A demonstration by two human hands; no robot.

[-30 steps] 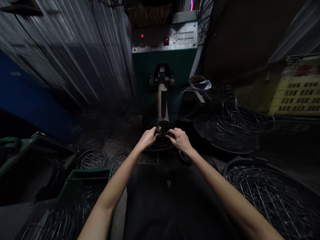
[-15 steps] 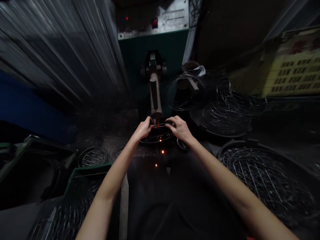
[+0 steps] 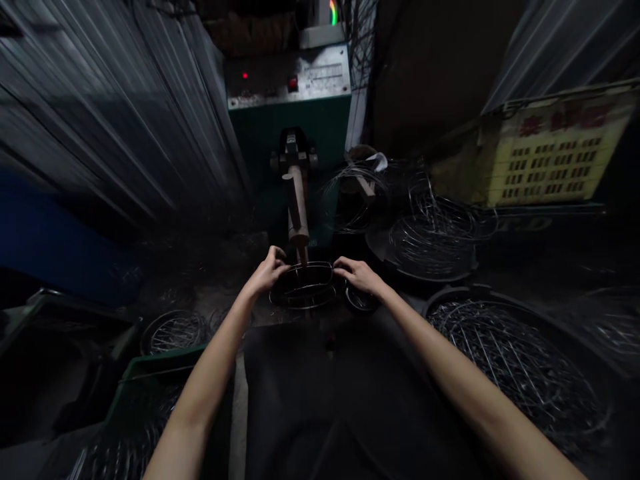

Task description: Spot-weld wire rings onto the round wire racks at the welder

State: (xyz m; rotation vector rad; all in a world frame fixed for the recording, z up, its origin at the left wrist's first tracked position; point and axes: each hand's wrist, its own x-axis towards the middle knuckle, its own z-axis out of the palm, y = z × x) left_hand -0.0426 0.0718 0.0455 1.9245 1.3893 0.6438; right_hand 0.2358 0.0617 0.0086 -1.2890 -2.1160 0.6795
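A round wire frame (image 3: 303, 308) made of thin metal hoops sits beneath the arm of a spot welder (image 3: 299, 227). My left hand (image 3: 270, 270) pinches the frame's upper wire on the left side, fingers curled. On the opposite side, my right hand (image 3: 357, 274) grips the same wire between thumb and fingertips. The welder's electrode (image 3: 303, 257) comes down between the two hands, at the far edge of the frame. Whether its tip touches the wire is too dark to tell.
Trays of wire parts (image 3: 515, 360) and wire hoops (image 3: 433, 247) stand at right, below a yellow crate (image 3: 547, 167). A green crate (image 3: 125, 393) with wire pieces is at left. The welder's green cabinet (image 3: 315, 127) rises behind, beside corrugated sheeting (image 3: 125, 93).
Orange sparks that fell beneath the electrode are gone, as is the glow at its tip. My hands are farther apart on the wire frame. The view has tilted up slightly.
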